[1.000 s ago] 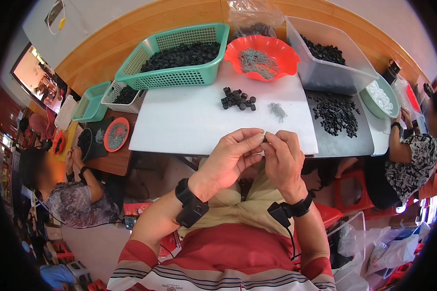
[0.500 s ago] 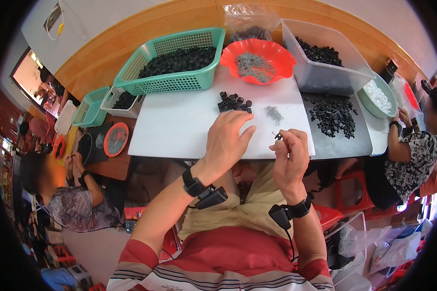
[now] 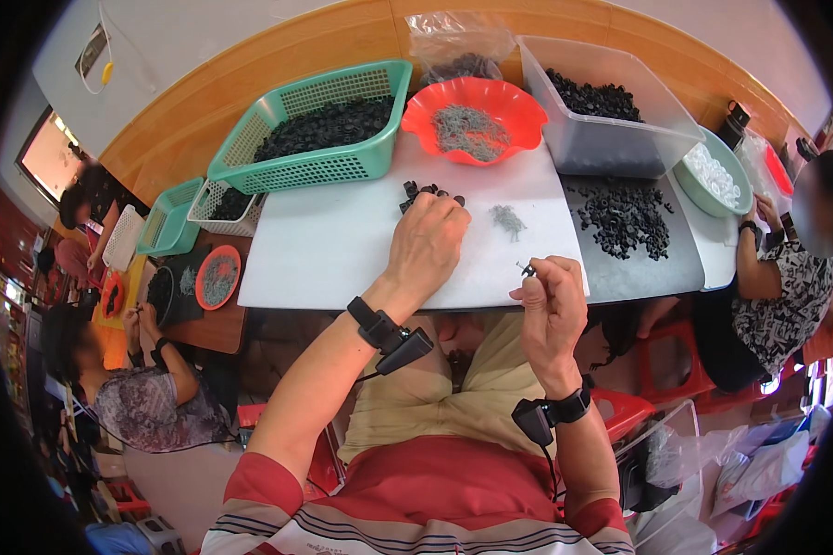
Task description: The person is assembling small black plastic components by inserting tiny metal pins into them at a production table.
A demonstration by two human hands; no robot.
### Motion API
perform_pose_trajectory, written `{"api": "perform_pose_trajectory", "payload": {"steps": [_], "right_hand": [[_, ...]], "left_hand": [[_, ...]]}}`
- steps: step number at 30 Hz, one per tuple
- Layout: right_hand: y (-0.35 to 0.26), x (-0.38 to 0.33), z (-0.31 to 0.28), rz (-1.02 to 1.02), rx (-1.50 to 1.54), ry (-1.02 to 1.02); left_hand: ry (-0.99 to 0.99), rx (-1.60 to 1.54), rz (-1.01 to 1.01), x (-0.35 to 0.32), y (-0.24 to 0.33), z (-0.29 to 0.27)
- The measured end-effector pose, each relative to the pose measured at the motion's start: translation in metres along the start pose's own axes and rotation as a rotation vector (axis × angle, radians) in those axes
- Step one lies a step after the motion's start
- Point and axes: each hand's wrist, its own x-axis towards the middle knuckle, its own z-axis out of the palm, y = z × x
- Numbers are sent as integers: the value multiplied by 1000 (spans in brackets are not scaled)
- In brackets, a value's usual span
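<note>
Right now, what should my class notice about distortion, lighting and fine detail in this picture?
Head view: the wooden panel bows into an arc, and black fills the corners; head view: the doorway at left is washed out bright; head view: the black piece in the right hand's grip is too small to make out well.

No words or numbers can be read here. A small grey mark (image 3: 327, 549) is on the red striped shirt (image 3: 416, 476) at the bottom middle, but it is too tiny to read. The black and white top (image 3: 780, 294) at the right side has a busy print, and I can't tell if it has letters.
</note>
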Motion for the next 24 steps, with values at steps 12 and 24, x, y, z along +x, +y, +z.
{"api": "perform_pose_trajectory", "payload": {"steps": [12, 24], "right_hand": [[4, -2, -5, 55, 71, 13], [5, -2, -9, 100, 107, 10]], "left_hand": [[-22, -125, 28, 6, -4, 1], [-123, -320, -68, -8, 8, -22]]}}
